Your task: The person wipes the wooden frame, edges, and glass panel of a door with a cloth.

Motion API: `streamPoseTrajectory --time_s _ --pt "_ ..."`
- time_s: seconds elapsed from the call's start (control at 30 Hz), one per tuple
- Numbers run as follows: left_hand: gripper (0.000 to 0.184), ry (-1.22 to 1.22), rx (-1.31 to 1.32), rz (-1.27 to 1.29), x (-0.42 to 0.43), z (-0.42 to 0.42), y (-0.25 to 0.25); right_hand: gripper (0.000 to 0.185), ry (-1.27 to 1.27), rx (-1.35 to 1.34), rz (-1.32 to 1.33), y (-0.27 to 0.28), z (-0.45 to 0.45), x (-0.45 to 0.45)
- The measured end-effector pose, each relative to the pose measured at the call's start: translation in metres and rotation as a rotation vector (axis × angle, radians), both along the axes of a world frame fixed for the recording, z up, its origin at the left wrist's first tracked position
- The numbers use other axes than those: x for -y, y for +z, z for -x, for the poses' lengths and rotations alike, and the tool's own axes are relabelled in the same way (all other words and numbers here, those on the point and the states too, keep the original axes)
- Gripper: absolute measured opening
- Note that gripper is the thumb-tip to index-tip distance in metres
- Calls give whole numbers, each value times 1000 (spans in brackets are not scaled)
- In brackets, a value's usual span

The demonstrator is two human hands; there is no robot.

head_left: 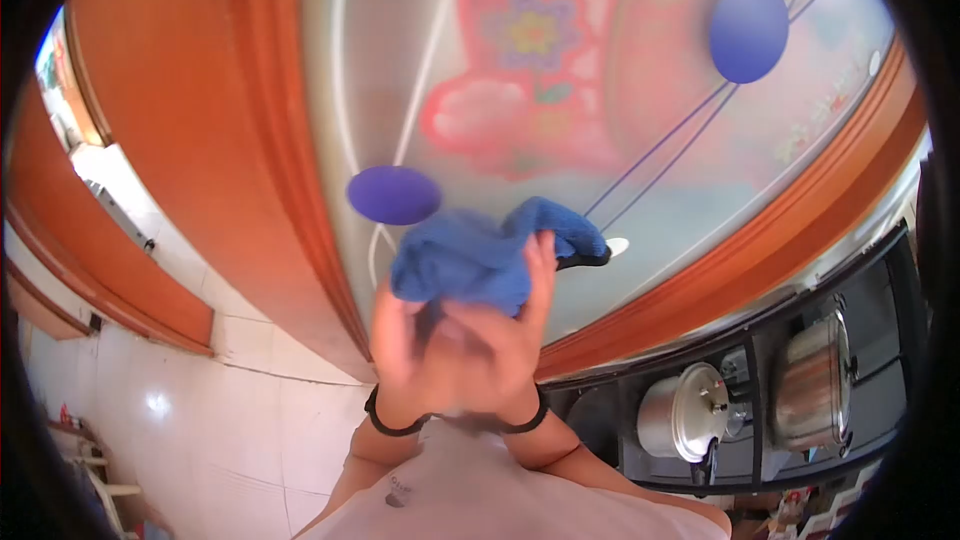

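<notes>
A crumpled blue cloth (pixel 470 258) is held up in front of a large decorated glass panel (pixel 660 200). My left hand (pixel 400 340), blurred by motion, has its fingers closed on the cloth's lower left part. On the right side, my right hand (pixel 510 335) grips the cloth too, its fingers lying over the blue fabric. Both hands are close together at the wrists. A black edge shows at the cloth's right end, beside a small white oval (pixel 617 248) on the glass.
Two purple ovals (pixel 394 194) (pixel 749 30) sit on the panel with cords or lines. Wooden frames (pixel 240 140) border it. At lower right, a black rack (pixel 755 410) holds metal pots (pixel 683 412). Tiled floor (pixel 200 420) lies at lower left.
</notes>
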State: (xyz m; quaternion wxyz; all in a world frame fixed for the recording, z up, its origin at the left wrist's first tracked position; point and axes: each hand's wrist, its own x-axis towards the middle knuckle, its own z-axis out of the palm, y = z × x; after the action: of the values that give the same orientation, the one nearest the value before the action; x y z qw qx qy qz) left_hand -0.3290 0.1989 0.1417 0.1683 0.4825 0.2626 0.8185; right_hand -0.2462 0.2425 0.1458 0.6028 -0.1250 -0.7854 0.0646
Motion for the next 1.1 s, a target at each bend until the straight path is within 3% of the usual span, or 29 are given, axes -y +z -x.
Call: streamPoseTrajectory --time_s 0.17,0.3,0.37,0.6,0.7,1.1 --pt "53 196 209 34 16 14 3 36 58 43 -26 -11 34 13" --pt "51 236 137 7 11 13 -1 36 131 24 -29 -12 31 7" --pt "51 215 146 31 10 6 0 35 202 43 -16 -11 21 0" --pt "46 -72 -109 -17 -4 -14 9 28 103 -24 176 -6 -29 -7" --pt "42 -180 -135 44 -9 -17 5 27 91 -68 138 -5 -35 -13" --pt "40 -64 -55 55 -3 -9 -4 28 39 -35 23 -10 -13 -8"
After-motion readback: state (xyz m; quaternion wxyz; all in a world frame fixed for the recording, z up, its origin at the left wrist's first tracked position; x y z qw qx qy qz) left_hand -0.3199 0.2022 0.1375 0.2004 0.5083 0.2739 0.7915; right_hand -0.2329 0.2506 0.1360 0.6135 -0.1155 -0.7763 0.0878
